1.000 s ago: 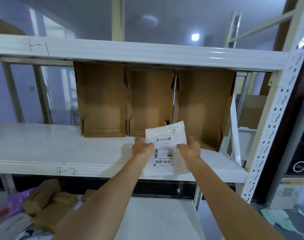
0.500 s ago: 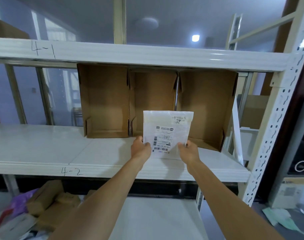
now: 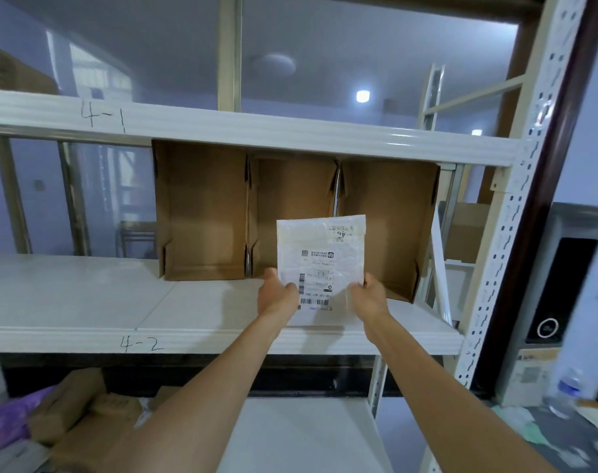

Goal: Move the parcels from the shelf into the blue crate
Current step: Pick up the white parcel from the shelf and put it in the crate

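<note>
Both hands, left (image 3: 279, 299) and right (image 3: 369, 299), grip white parcel (image 3: 321, 254) upright before three cardboard bins (image 3: 205, 213) on shelf (image 3: 86, 302).

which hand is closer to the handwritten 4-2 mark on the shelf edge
Left. The left hand grips the white parcel up and right of the 4-2 mark; the right hand holds the parcel's far side.

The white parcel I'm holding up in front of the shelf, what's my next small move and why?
Probably draw the white parcel back toward you and lower it. Both the left hand and right hand already grip its bottom corners, it's clear of the shelf, and no blue crate is in view.
</note>
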Demonstrator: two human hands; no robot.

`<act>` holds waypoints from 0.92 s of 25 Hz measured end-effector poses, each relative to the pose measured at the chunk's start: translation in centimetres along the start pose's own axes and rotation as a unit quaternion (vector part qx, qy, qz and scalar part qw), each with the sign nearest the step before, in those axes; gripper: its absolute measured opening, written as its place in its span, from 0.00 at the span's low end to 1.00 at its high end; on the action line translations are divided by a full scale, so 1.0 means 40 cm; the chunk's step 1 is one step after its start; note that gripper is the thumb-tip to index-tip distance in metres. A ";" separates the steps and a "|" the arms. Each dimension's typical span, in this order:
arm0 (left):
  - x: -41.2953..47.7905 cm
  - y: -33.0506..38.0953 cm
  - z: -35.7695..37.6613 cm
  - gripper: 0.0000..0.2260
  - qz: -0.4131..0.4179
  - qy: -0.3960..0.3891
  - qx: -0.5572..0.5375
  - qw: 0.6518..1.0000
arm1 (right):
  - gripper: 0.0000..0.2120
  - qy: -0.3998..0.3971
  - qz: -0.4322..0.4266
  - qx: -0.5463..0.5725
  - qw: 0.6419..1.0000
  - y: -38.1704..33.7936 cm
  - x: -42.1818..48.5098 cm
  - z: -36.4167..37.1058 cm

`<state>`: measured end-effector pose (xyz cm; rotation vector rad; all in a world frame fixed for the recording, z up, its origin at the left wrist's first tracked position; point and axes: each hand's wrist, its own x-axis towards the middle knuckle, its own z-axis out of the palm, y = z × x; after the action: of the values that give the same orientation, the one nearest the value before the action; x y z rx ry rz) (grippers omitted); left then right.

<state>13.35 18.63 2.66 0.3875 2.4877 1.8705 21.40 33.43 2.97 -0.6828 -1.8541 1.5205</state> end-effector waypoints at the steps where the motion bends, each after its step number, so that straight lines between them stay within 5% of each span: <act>1: -0.007 -0.006 -0.006 0.14 -0.005 -0.008 -0.003 1.000 | 0.15 0.001 0.002 -0.005 1.000 -0.001 -0.014 0.000; 13: -0.156 -0.280 -0.021 0.21 -0.094 -0.053 0.010 0.994 | 0.07 -0.023 0.129 -0.034 0.991 0.283 -0.218 0.060; 23: -0.313 -0.681 0.030 0.19 -0.214 -0.101 0.078 0.968 | 0.18 -0.056 0.269 -0.070 0.959 0.722 -0.366 0.109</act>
<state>20.43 10.25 -25.28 0.0277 2.3500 1.4042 27.76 25.53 -28.09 -1.2708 -1.9723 1.7975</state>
